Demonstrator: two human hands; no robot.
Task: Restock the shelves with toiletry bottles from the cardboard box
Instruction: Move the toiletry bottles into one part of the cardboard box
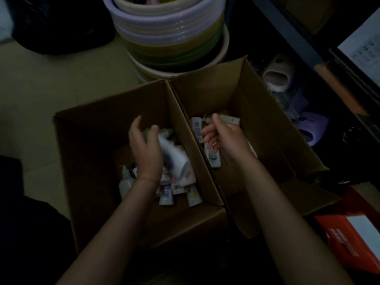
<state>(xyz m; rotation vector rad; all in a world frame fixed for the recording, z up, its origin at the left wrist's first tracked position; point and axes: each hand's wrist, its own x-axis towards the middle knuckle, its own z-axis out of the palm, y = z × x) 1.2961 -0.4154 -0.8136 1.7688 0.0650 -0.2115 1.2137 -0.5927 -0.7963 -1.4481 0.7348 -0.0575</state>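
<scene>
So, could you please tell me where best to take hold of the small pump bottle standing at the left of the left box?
Probably by its body, from above: the small pump bottle stands upright beside the left hand, pump head up, its left side open.

No text can be read: print on the white toiletry bottles (181, 161) and the orange carton (349, 239), lower right, is blurred.
</scene>
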